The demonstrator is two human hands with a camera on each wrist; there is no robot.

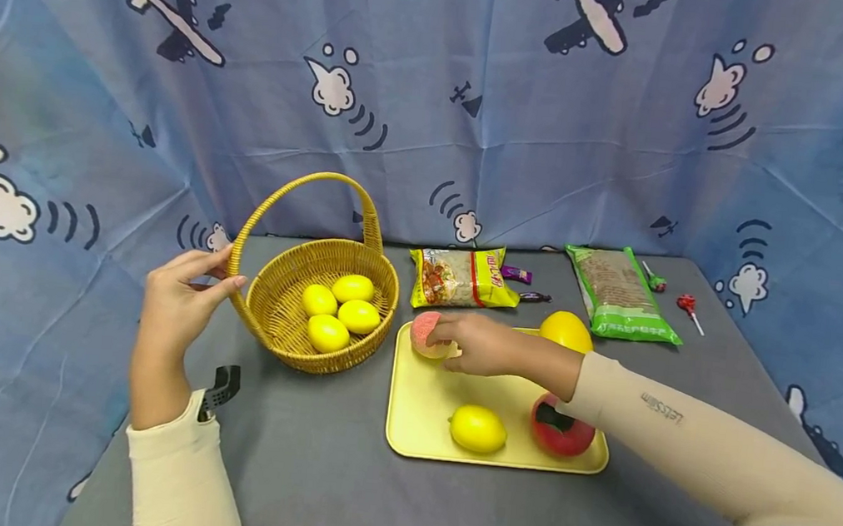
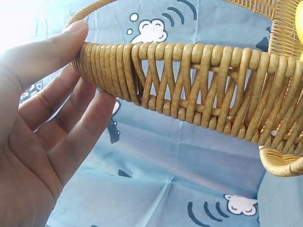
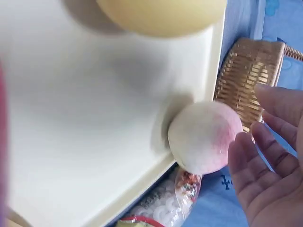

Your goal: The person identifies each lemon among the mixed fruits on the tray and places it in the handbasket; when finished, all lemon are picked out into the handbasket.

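Pinching the handle [image 1: 238, 243] of the wicker basket [image 1: 389, 294] between thumb and fingers, the left hand [image 1: 189, 293] is at the basket's left side; the basket stands on the table [image 1: 321, 463], left of the yellow tray [image 1: 415, 421], with four lemons [image 1: 359, 316] inside; the right hand [image 1: 478, 343] is at the peach [image 1: 425, 330], which lies in the tray's far left corner; its fingers are slightly bent and apart from the thumb, close beside the fruit, though I cannot tell whether they touch it; another lemon [image 1: 478, 429] lies at the tray's near edge, with a red fruit [image 1: 569, 445] to its right and an orange-yellow fruit [image 1: 566, 331] at the far right; beyond the tray lie a yellow snack bag [image 1: 458, 279], two small wrapped sweets [image 1: 517, 274] and a green-edged bag [image 1: 618, 293]; two lollipops [image 1: 685, 303] lie at the far right.
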